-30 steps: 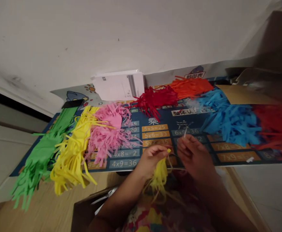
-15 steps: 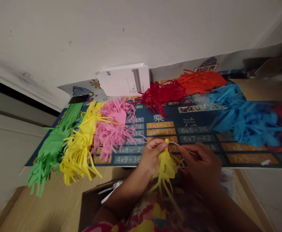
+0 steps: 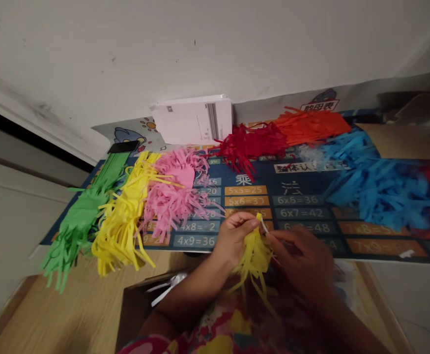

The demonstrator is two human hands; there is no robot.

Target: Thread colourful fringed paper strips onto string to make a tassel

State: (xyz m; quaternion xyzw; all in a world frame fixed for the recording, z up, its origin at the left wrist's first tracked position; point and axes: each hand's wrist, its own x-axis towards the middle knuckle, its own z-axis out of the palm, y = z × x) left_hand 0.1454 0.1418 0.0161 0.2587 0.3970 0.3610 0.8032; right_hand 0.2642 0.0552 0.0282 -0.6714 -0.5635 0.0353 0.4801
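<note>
Close to my body, past the table's front edge, my left hand (image 3: 233, 238) pinches a yellow paper tassel (image 3: 255, 253) near its top. The tassel's fringe hangs down loosely. My right hand (image 3: 303, 255), just to the right, is closed on a thin white string (image 3: 265, 226) at the tassel's top. Whether the string is looped around the tassel or through it, I cannot tell. Fringed paper bundles lie on the table: green (image 3: 82, 209), yellow (image 3: 124, 216) and pink (image 3: 178, 179) at the left, dark red (image 3: 253, 142) and orange (image 3: 310, 126) behind, blue (image 3: 387, 191) at the right.
A mat printed with multiplication sums (image 3: 246, 200) covers the table. White cards (image 3: 192, 120) lean against the wall at the back, with a dark phone-like object (image 3: 124, 147) to their left. Below the table edge stands a dark open box (image 3: 137, 309) with white scraps inside.
My right hand has moved slightly down and left, bringing the string from stretching rightward to slanting down beside the tassel. My left hand keeps its pinch. The view has shifted a little.
</note>
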